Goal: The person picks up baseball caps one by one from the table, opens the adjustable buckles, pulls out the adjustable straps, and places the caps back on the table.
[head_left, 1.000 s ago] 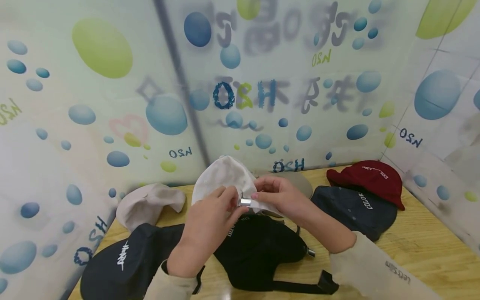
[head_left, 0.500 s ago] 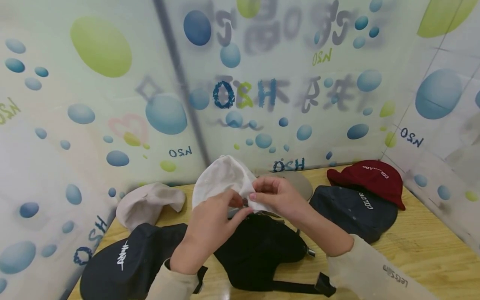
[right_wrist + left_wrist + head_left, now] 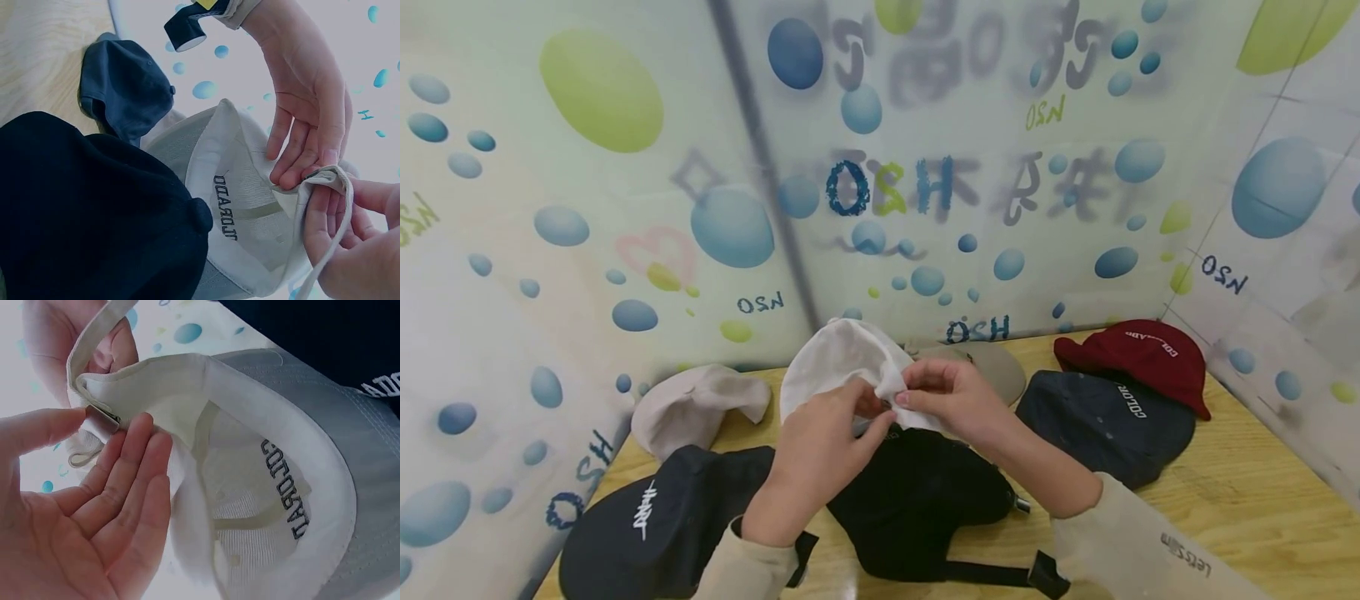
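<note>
A white cap [image 3: 838,358] is held up in both hands, its back toward me. My left hand [image 3: 820,442] pinches the metal buckle [image 3: 102,423] on its strap, the thumb on the outer face and the fingertips behind. Close by, my right hand [image 3: 962,400] pinches the cap's back edge by the strap [image 3: 345,215], which hangs in a loop past that hand. The inside of the crown shows dark stitched letters [image 3: 284,487] in the left wrist view. Beneath the hands a black cap [image 3: 925,508] lies on the table, its strap stretched to the right.
Left on the wooden table [image 3: 1247,508] are a pale cap [image 3: 688,408] and a dark cap with white script [image 3: 632,525]. A grey-beige cap [image 3: 1000,367] lies behind my right hand. A navy cap [image 3: 1097,425] and a dark red cap [image 3: 1142,358] overlap at right. A patterned curtain [image 3: 880,275] stands behind.
The buckle, visible between the hands a second ago, is now hidden in the head view. The white cap has shifted slightly left and down; its back edge is bunched at my right fingers.
</note>
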`<state>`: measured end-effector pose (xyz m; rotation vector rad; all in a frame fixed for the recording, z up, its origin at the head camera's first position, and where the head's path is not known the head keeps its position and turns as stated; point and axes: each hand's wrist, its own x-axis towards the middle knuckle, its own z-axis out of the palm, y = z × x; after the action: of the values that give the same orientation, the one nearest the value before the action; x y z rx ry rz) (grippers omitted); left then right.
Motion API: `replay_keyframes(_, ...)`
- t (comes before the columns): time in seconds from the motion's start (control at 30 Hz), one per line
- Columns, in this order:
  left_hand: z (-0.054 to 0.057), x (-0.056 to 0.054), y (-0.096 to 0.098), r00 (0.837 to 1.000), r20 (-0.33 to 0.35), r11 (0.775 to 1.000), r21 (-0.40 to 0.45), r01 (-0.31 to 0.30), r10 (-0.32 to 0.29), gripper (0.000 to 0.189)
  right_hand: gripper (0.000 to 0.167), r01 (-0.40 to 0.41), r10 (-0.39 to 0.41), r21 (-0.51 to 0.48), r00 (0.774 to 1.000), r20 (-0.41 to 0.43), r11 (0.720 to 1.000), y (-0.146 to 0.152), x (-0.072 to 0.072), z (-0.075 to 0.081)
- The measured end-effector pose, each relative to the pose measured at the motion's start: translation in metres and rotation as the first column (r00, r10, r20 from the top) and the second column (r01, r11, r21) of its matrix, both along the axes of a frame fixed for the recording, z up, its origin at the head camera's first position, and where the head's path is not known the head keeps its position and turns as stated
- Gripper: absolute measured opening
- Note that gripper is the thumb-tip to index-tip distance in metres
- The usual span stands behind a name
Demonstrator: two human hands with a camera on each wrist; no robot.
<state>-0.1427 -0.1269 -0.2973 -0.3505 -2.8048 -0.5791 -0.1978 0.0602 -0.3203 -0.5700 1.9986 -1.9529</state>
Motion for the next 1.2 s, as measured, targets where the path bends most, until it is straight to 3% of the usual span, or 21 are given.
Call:
replay_keyframes(0.57,-0.005,-0.004,0.005,1.0,-0.007,0.999,0.035,-0.005,0.005,0.015,0.025,-0.07,0.071,-0.06,0.997,0.015,0.996,0.001,-0.004,-0.007)
replay_keyframes(1.0,-0.007,-0.006,0.005,0.999,-0.027,0.999,0.037,0.028,-0.027,0.014,0.022,-0.091,0.092,-0.075,0.996,0.017,0.993,0.0,-0.007,-0.009)
replay_keyframes(1.2,-0.007,-0.006,0.002,0.999,-0.038,0.999,0.022,0.025,-0.024,0.004,0.013,-0.093,0.103,-0.128,0.992,0.079,0.987,0.003,-0.007,-0.011)
